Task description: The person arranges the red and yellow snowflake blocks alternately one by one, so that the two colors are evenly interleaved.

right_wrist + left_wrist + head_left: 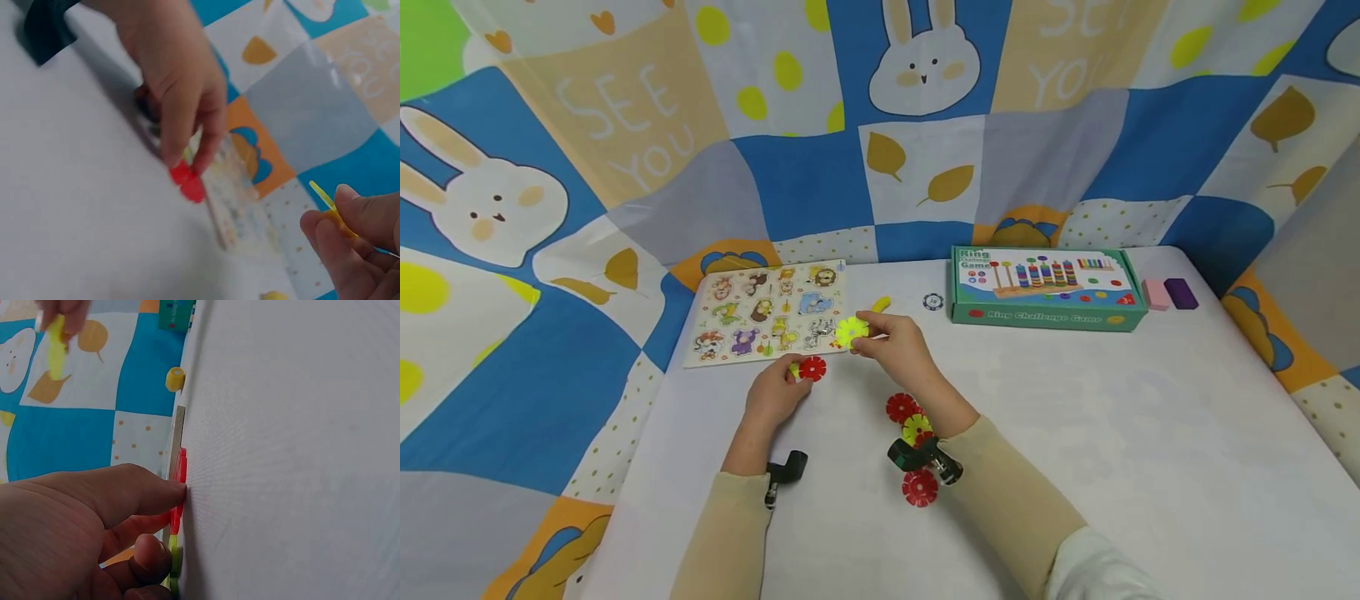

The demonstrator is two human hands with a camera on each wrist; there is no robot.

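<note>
Between thumb and fingers, my left hand (773, 393) pinches a red notched plastic disc (814, 368). A yellow-green disc (175, 559) sits against the red one, partly covered by the fingers. My right hand (901, 348) holds a yellow notched disc (852, 332) by its edge, raised beside the puzzle board and apart from the red disc. Below the right forearm lie more discs: a red one (901, 407), a yellow one (916, 429) and another red one (920, 488). The black wrist camera hides part of that group.
An animal puzzle board (730, 287) lies behind the left hand. Near it are a small yellow piece (881, 305) and a dark-and-white round chip (933, 302). A green game box (1045, 317), a pink block (1156, 295) and a purple block (1181, 293) stand at the back right.
</note>
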